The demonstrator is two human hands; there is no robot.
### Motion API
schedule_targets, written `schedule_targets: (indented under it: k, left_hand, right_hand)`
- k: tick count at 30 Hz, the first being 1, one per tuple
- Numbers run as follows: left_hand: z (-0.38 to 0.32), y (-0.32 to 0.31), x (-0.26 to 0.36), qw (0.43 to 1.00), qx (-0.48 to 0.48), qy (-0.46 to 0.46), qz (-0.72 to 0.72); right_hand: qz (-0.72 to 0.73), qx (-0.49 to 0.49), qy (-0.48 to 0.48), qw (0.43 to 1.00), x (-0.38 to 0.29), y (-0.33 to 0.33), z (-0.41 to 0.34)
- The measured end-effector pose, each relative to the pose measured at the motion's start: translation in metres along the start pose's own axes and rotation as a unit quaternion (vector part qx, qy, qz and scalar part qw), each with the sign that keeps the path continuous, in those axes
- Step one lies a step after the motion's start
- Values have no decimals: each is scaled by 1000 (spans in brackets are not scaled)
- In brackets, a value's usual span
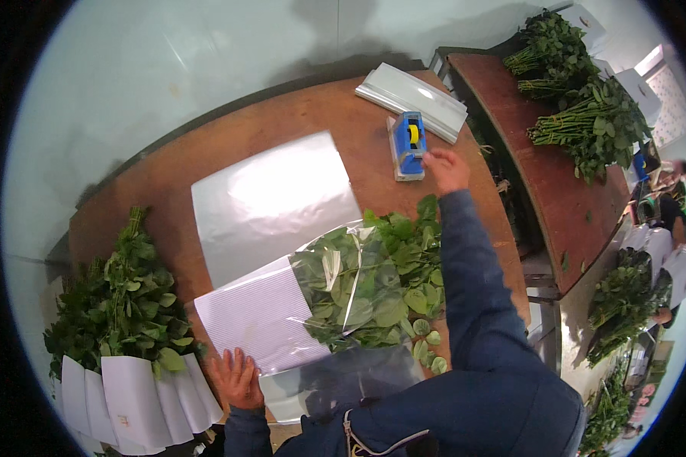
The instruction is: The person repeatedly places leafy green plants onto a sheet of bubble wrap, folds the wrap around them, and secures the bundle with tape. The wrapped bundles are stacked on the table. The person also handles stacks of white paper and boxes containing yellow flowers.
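Note:
My left hand (237,378) lies with its fingers spread on the lower left corner of a white, finely ribbed wrapping sheet (257,314). Under clear plastic film, that sheet is folded around a bunch of leafy green stems (354,280). Loose leaves stick out on the bunch's right side. My right hand (447,170) is at the front end of a blue tape dispenser (410,140), thumb and fingertips by its cutting edge. A yellow roll (414,134) sits inside the dispenser. Whether tape is between those fingers is too small to tell.
Glossy wrapping sheets (268,200) lie on the brown table (166,171), with a folded plastic stack (411,100) behind the dispenser. Leafy bunches wrapped in white (137,274) stand at left. More bunches (594,114) rest on a reddish side table (526,125). People are at far right.

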State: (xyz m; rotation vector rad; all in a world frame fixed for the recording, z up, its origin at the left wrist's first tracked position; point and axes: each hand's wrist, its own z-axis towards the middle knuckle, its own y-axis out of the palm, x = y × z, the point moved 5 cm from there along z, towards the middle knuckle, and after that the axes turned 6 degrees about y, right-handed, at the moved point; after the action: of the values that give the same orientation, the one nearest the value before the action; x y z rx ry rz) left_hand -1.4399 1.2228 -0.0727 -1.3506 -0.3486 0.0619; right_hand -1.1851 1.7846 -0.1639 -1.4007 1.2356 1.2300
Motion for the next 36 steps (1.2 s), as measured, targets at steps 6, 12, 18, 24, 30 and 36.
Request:
schedule_targets:
  k: [6, 12, 18, 24, 30, 36]
  left_hand:
    - [9, -3, 5, 1000, -4, 2, -7]
    - [18, 0, 3, 996, 73, 40, -35]
    - [16, -13, 0, 998, 56, 2, -42]
    - [-1, -19, -11, 993, 84, 1, -80]
    - [-20, -30, -18, 993, 68, 15, -100]
    - [12, -15, -27, 997, -44, 50, -49]
  right_hand:
    - [-28, 32, 162, 986, 34, -23, -47]
    - [-566, 102, -40, 817, 43, -77, 5]
    - [-10, -199, 98, 975, -79, 91, -232]
    - [95, -289, 315, 899, -22, 239, -441]
    - [-5, -286, 303, 909, 9, 250, -451]
    - [9, -261, 249, 933, 7, 249, -458]
